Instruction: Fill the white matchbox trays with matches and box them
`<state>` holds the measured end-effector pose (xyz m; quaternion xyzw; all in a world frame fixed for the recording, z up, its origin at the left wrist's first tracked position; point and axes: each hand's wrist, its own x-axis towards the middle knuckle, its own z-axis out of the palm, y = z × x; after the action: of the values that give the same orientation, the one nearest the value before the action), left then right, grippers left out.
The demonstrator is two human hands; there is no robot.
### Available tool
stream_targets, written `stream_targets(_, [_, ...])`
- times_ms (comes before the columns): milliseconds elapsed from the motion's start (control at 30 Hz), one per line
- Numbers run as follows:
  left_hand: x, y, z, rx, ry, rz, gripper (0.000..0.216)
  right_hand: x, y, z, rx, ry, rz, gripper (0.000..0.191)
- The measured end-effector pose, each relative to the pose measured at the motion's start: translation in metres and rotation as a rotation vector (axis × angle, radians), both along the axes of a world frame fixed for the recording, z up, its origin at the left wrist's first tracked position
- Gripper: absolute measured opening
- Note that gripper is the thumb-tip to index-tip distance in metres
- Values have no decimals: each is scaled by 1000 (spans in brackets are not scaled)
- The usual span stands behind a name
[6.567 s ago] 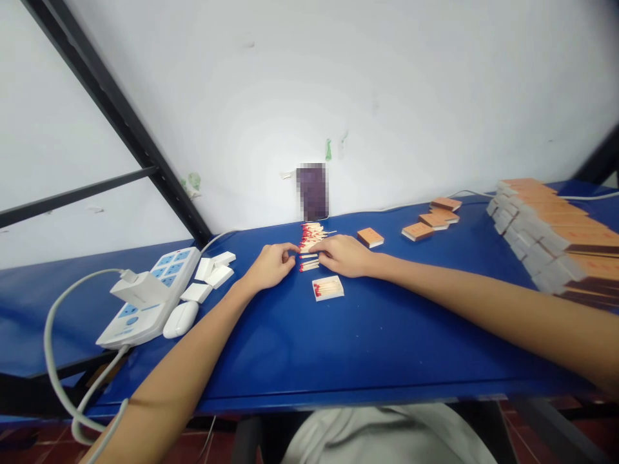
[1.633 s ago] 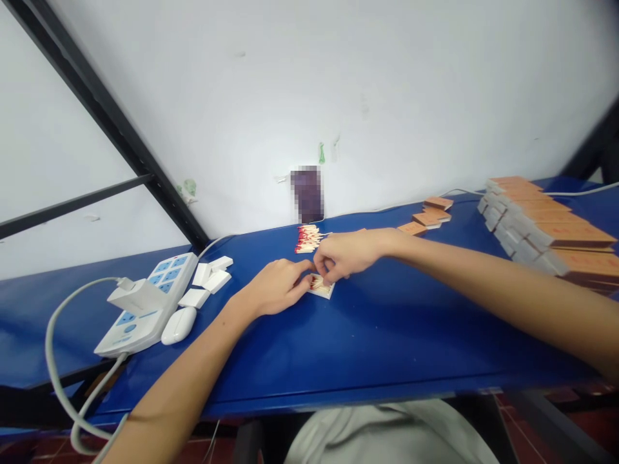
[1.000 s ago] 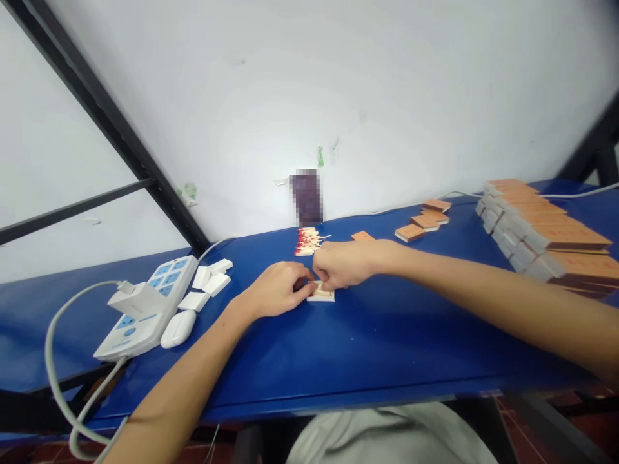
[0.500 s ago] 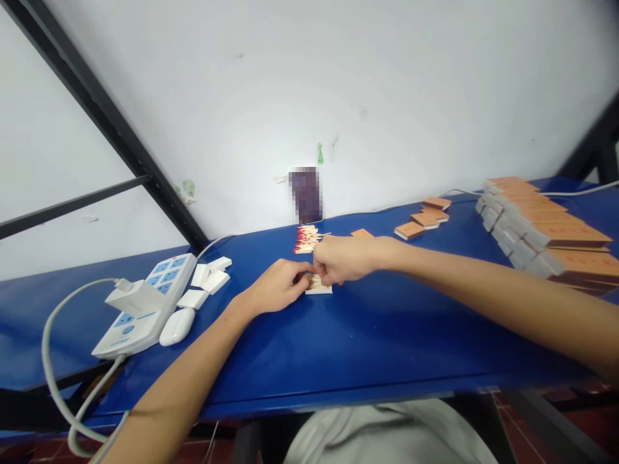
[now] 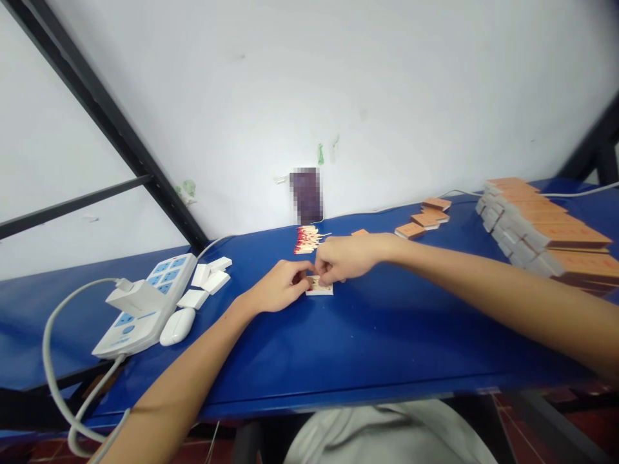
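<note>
A small white matchbox tray [image 5: 320, 292] with pale matchsticks in it lies on the blue table. My left hand [image 5: 278, 285] is at its left end, thumb and index finger curled round that side. My right hand [image 5: 345, 258] bends over the tray from the right, its fingers pressed down at the matchsticks; whether a match is between the fingertips is hidden. Just beyond the hands lies a pile of red-headed matches [image 5: 306, 240]. An orange matchbox sleeve [image 5: 360, 232] shows partly behind my right hand.
Several orange matchboxes [image 5: 410, 231] lie at the back right, beside a large stack of them [image 5: 570, 229]. On the left are a white power strip [image 5: 145, 306] with a plugged charger, several white trays [image 5: 193, 298] and a white earphone case [image 5: 177, 327]. A phone-like dark object [image 5: 306, 196] leans on the wall.
My right hand has shifted very slightly to the right, and a bit more of the tray shows. My left hand stays at the tray's left end.
</note>
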<state>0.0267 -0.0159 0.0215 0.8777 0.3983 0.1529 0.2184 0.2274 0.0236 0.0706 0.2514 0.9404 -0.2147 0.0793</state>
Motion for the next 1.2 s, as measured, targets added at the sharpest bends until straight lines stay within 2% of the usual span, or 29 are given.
stream_targets(167, [-1,2,-1,10,7,7,27,1,3,-1,123,36,-36,19])
stream_targets(467, [1,-1,2,24,28,-27,26,1,0,2,-17,-54,-106,26])
stream_targets(767, [2,0,-2,3,20,-9,22,1,2,0,-104,-59,-117,19])
stream_targets(1033, [4,-3,2,-1,27,-10,34,3,10,-2,-6,-2,-29,24])
stream_targets(1200, [8,-7,4,43,107,55,46,3,9,-1,40,-1,-27,21])
